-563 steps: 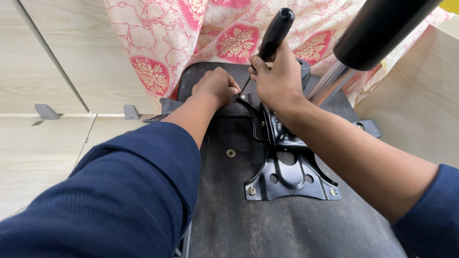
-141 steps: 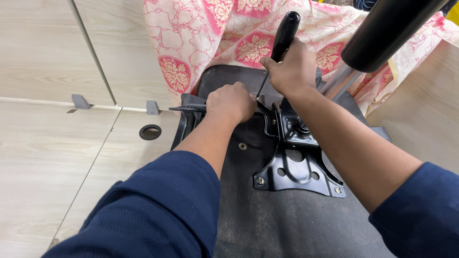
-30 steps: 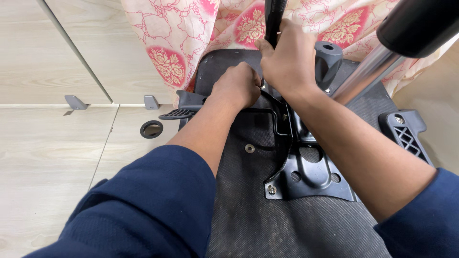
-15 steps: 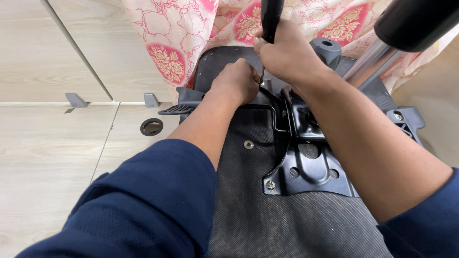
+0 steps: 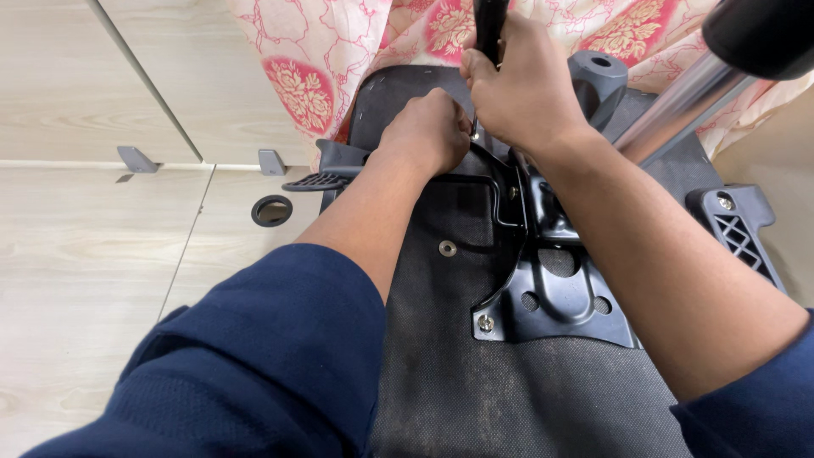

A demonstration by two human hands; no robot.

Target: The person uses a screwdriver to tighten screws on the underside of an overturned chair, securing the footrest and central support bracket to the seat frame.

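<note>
- Two hands work at the far edge of one upturned chair seat (image 5: 441,373), its black fabric underside facing up.
- Right hand (image 5: 517,93) is clenched around one black screwdriver handle (image 5: 489,24), held upright over the far end of the metal plate.
- Left hand (image 5: 428,131) is curled, fingertips pressing beside the screwdriver's tip; whether it grips anything I cannot tell.
- One black metal mechanism plate (image 5: 555,297) sits bolted at the seat's middle; one silver screw (image 5: 485,323) shows at its near-left corner.
- One chrome gas cylinder (image 5: 678,93) slants toward the upper right.
- Two black armrest brackets: one (image 5: 318,170) at the seat's left edge, one (image 5: 738,225) at the right.
- One round ring (image 5: 272,210) lies on the wooden floor (image 5: 93,254).
</note>
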